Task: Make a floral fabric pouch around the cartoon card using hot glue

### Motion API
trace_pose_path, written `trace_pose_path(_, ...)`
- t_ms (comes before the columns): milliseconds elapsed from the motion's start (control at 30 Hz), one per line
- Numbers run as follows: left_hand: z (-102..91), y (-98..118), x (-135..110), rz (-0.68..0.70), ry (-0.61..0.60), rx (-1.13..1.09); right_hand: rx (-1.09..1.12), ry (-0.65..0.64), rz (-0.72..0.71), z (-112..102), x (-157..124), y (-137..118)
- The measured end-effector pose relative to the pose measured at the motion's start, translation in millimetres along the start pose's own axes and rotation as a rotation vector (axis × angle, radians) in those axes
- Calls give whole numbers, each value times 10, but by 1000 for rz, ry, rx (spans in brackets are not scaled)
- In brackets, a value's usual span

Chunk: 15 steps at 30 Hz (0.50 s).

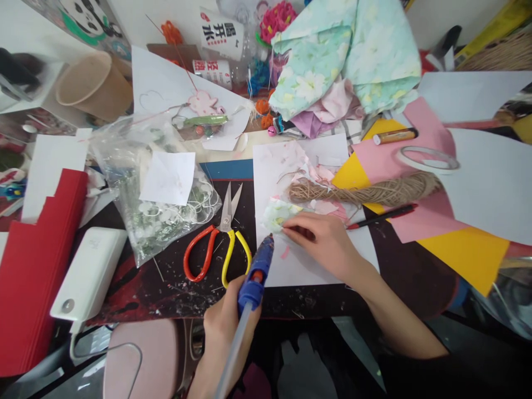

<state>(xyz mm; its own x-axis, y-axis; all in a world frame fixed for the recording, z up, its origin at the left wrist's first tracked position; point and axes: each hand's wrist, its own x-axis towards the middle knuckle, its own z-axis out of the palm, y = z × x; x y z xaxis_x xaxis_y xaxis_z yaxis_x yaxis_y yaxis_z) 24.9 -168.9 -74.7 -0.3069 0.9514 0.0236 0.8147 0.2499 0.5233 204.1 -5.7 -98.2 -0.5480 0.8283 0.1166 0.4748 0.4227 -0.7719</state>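
My left hand (pixel 228 324) is wrapped round a blue hot glue gun (pixel 255 277), with a long translucent glue stick (pixel 235 352) coming out of its back end. The gun's nozzle points up, close to a small piece of floral fabric (pixel 279 215) in pale green and white. My right hand (pixel 328 244) pinches the right edge of that fabric between thumb and fingers, over a white sheet of paper (pixel 316 271). Scissors (pixel 224 227) with one red and one yellow handle lie partly open left of the gun. Pink scraps lie just behind the fabric.
A twine bundle (pixel 366 190) and a red-black pen (pixel 382 216) lie right of the paper. To the left are a plastic bag (pixel 153 233) of small items and a white power bank (pixel 89 271) with its cable. Floral cloth (pixel 349 50) is heaped behind; a tape roll (pixel 428 159) rests on coloured paper.
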Motion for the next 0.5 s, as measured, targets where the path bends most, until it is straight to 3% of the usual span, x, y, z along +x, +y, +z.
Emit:
trace_pose_path(100, 17, -1, 4, 61, -28, 10, 9, 9, -9, 2, 2, 5)
trace_pose_path(500, 52, 24, -86, 8, 17, 2, -7, 15, -16, 16, -14, 20)
